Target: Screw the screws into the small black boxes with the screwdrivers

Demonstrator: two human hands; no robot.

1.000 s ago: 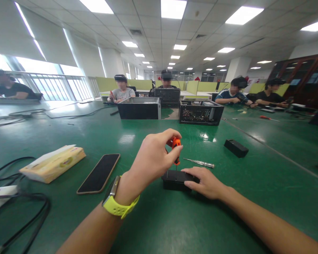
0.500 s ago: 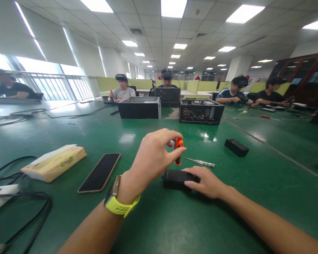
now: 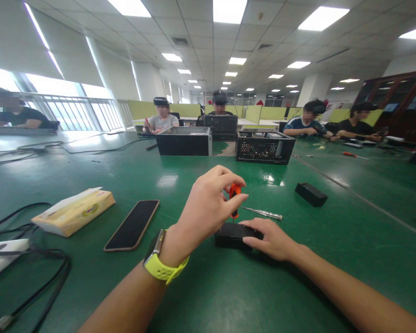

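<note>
My left hand (image 3: pixel 208 208), with a yellow-strapped watch on the wrist, pinches the orange handle of a small screwdriver (image 3: pixel 234 196). The screwdriver stands upright, tip down on a small black box (image 3: pixel 230 236) on the green table (image 3: pixel 208 286). My right hand (image 3: pixel 268 238) lies on the box's right end, fingers curled over it and pressing it down. A second, silver screwdriver (image 3: pixel 265 213) lies on the table just behind the box.
A black phone (image 3: pixel 132 225) and a tissue pack (image 3: pixel 74 212) lie to the left, with black cables (image 3: pixel 27 277) at the far left. Another black box (image 3: pixel 311 194) sits to the right. Two open computer cases (image 3: pixel 263 147) stand farther back. Several people sit at the far tables.
My left fingers have shifted slightly round the orange handle, as if twisting it. The right hand and the box stay put. The view has drifted a little.
</note>
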